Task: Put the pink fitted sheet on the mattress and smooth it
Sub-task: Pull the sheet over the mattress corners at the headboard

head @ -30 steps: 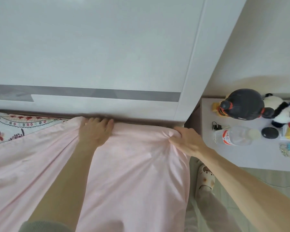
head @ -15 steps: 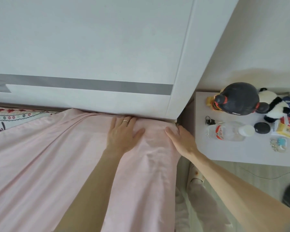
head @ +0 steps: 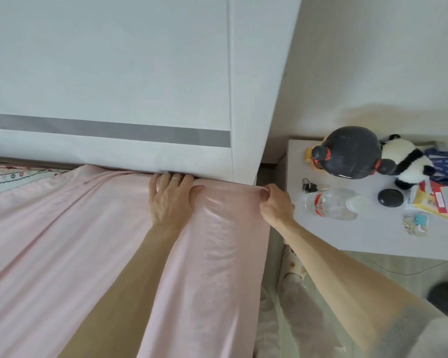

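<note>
The pink fitted sheet (head: 62,241) covers the top right corner of the mattress, with long folds running down to the left. My left hand (head: 170,200) lies flat on the sheet with its fingertips pushed against the white headboard (head: 109,73); a ring shows on one finger. At the very corner of the bed my right hand (head: 274,202) pinches the sheet's edge. A strip of the patterned mattress cover (head: 16,175) still shows at the far left under the headboard.
A white nightstand (head: 347,233) stands right of the bed with a dark round toy (head: 347,153), a panda plush (head: 409,161), a lying plastic bottle (head: 331,208), keys and small boxes. A narrow floor gap with slippers (head: 292,257) lies between bed and nightstand.
My left hand slid right along the headboard toward the corner. My right hand went from resting on the corner to pinching the sheet's edge there, and the folds at the corner have flattened.
</note>
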`<state>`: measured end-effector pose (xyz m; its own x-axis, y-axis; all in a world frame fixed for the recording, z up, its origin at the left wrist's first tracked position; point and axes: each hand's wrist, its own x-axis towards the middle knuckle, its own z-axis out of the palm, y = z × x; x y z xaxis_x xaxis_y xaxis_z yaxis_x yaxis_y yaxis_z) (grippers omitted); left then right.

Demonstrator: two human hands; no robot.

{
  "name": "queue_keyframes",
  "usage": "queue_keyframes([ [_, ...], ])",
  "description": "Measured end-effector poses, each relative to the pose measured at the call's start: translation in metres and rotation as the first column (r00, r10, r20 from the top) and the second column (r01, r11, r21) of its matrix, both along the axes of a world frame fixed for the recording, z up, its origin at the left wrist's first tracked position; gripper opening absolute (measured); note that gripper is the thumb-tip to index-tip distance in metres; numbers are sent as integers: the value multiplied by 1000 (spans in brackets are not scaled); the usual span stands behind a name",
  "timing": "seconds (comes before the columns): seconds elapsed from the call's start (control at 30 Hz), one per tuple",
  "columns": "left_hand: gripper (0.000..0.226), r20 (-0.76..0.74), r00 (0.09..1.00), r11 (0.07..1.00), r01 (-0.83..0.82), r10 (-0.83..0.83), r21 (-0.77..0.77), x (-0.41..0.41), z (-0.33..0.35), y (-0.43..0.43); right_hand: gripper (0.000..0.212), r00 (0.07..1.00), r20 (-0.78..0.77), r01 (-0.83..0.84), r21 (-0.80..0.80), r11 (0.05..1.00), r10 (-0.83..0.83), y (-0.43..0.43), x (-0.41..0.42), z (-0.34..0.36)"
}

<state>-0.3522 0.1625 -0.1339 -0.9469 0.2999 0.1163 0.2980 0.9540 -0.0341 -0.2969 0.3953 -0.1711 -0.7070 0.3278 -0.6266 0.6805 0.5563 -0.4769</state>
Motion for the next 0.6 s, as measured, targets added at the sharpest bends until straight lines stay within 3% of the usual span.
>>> queue_keyframes([
  [0.13, 26, -10, 994, 990, -107, 108, 87, 25, -5, 16, 29, 1000, 29, 12, -36, 999, -11, 0, -7, -9],
  [0.23, 36, -16, 999, 982, 52, -50, 181, 41, 0, 36, 28, 998, 43, 39, -76, 996, -36, 2, -8, -13],
  [0.37, 41, 52, 940, 931, 325, -337, 167, 40, -10, 52, 29, 997, 40, 67, -92, 993, -64, 1, -9, -24],
  [0.6, 48, 212, 925, 947, 292, -315, 136, 43, -19, 49, 30, 947, 105, 319, -171, 932, -305, -5, -20, -38],
])
